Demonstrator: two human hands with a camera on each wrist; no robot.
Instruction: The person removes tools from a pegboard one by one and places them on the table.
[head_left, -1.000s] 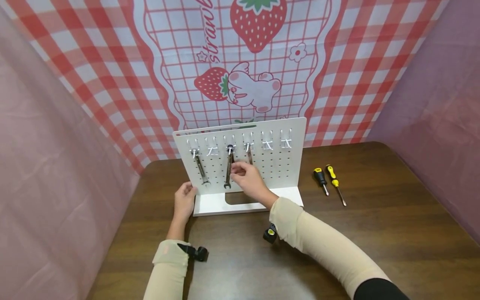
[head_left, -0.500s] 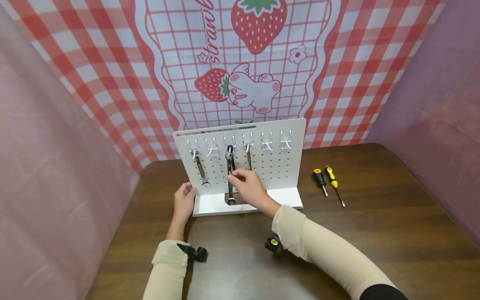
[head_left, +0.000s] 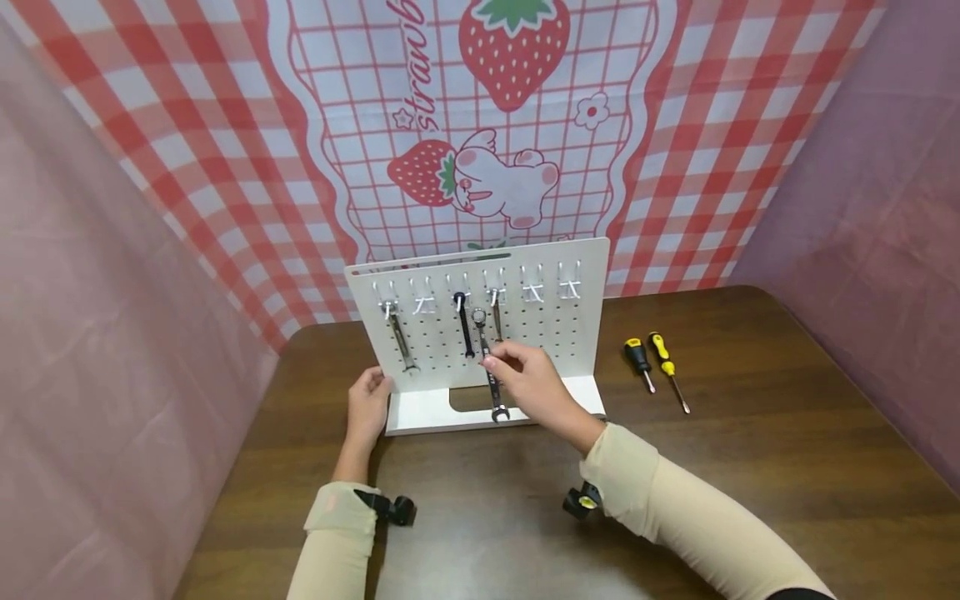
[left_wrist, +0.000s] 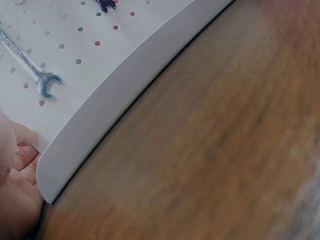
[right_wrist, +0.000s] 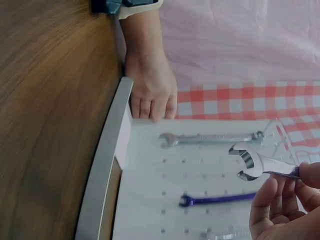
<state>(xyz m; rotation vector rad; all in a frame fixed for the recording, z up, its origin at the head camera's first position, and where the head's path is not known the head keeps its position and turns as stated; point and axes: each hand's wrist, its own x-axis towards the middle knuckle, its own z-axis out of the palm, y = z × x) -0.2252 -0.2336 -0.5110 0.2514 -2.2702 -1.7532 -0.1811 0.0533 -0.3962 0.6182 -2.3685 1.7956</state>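
Note:
My right hand [head_left: 531, 379] pinches a silver combination wrench [head_left: 491, 375] in front of a white pegboard stand [head_left: 551, 342]. Its ring end is up and its open end down; the right wrist view shows that open-ended wrench head [right_wrist: 247, 162] close up. My left hand [head_left: 369, 404] holds the board's lower left edge, fingers partly hidden in the left wrist view. On the leftmost hook hangs a silver wrench [head_left: 401, 337]. A dark purple wrench [head_left: 465, 329] hangs from the third hook. Beside it, another wrench [head_left: 497, 315] hangs on the fourth hook, its lower part behind my right hand.
Bare metal hooks [head_left: 570, 287] stick out on the board's right side, and another bare hook [head_left: 423, 304] is second from left. Two yellow-and-black screwdrivers, a stubby screwdriver [head_left: 637, 358] and a longer screwdriver [head_left: 667, 367], lie on the wooden table [head_left: 750, 467].
The silver wrench has come off the third hook, where the purple wrench stays. My right hand has carried it toward me and to the right. The left hand has stayed in place.

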